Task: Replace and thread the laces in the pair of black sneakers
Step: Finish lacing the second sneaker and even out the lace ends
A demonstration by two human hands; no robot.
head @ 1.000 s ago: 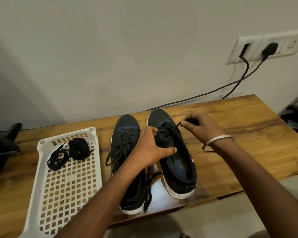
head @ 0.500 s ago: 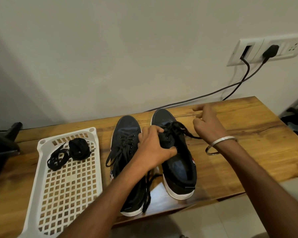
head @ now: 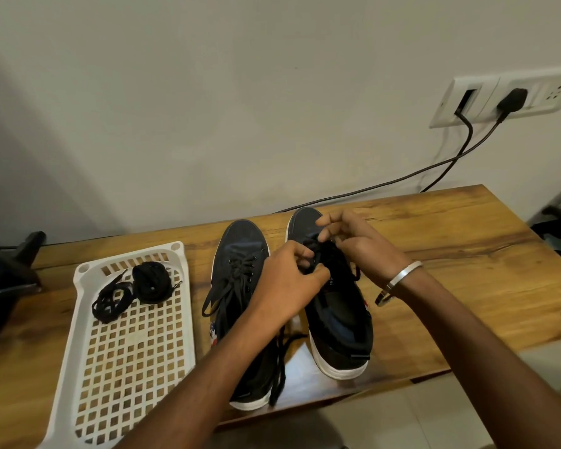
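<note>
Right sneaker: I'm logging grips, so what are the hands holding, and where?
Both hands, left hand and right hand, pinch the black lace over the right sneaker's eyelet area.

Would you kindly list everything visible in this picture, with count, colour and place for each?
sneakers: 2, black with white soles, side by side mid-table, toes toward the wall; the right one is being worked on
spare laces: 2 bundles, black, far end of the tray
tray: 1, white, perforated, left on the table
table: 1, wooden, against the wall
socket panel: 1, white, on the wall upper right
cables: 2, black, running down from the panel
bangle: 1, silver, on the right wrist
hands: 2, left hand and right hand, both at the right sneaker's laces
</note>
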